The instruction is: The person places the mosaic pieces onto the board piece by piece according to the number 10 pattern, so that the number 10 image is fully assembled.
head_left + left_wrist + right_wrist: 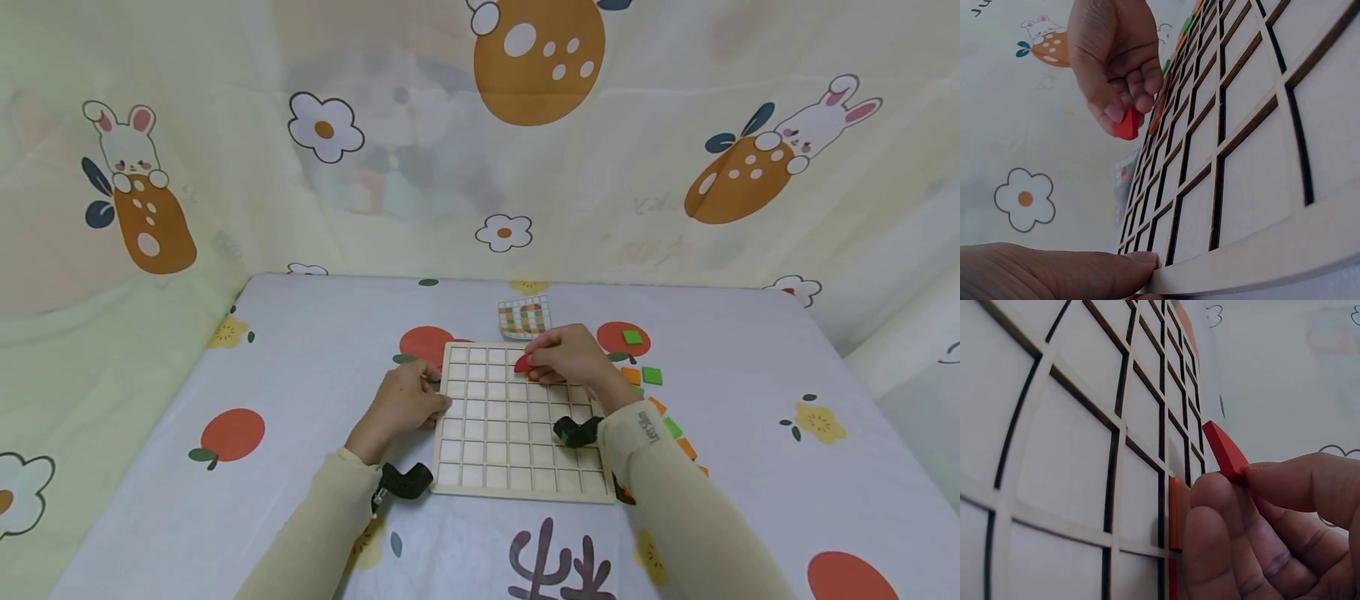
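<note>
A wooden grid board (471, 490) with square cells lies flat on the table. At its left edge my left hand (401, 406) grips the rim, the thumb (1116, 273) on the frame and part of a finger showing beneath. Above the far rows, my right hand (573, 358) pinches a red piece with a curved edge (1227, 452) between thumb and fingers, tilted and clear of the board. An orange piece (1176, 512) sits in a cell near these fingers, and a sliver of red shows beside it. My right hand hides some far cells.
Green squares (652, 376) and orange squares (686, 448) lie scattered right of the board, some behind my right forearm. Beyond the far edge is a small card with a coloured grid pattern (523, 317). A printed cloth (225, 517) covers the table; a curtain (420, 183) hangs behind.
</note>
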`<state>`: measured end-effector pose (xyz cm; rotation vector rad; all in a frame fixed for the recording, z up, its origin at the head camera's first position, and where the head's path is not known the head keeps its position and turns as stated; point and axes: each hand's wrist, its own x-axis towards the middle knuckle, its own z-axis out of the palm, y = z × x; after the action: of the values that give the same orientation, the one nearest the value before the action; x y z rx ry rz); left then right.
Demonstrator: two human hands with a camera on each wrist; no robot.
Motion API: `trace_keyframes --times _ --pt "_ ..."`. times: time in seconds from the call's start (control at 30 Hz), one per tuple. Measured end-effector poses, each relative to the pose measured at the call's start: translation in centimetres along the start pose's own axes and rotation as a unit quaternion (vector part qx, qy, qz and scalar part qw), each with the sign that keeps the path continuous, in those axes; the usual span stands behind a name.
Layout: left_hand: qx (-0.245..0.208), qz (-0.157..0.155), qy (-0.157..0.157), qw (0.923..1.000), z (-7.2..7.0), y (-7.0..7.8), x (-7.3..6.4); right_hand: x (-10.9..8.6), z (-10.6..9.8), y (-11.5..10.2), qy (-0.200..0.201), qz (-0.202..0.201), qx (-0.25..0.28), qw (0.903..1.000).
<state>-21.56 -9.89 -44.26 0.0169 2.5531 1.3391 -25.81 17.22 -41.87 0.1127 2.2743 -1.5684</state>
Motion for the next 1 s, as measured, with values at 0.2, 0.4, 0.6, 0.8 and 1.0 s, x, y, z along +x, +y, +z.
trace_keyframes --times 0.2,0.4,0.6,0.8,1.0 --pt "-0.004 -0.003 0.000 1.0000 0.1 0.1 -0.1 0.2 0.5 -0.1 0.006 0.009 -0.011 0.9999" --pt "-0.003 -0.001 -0.001 1.0000 0.0 0.1 -0.3 0.4 0.9 0.0 0.013 0.005 -0.036 0.9993" --pt "-0.004 -0.004 0.000 1.0000 0.0 0.1 -0.1 0.3 1.0 0.1 0.014 -0.006 -0.043 0.9990" --pt "-0.012 -0.005 -0.003 0.9999 -0.1 0.1 -0.1 0.2 1.1 0.2 0.017 -0.015 -0.057 0.9981" --pt "-0.014 -0.003 -0.003 0.9999 -0.1 0.1 -0.1 0.3 1.2 0.2 0.019 -0.018 -0.066 0.9974"
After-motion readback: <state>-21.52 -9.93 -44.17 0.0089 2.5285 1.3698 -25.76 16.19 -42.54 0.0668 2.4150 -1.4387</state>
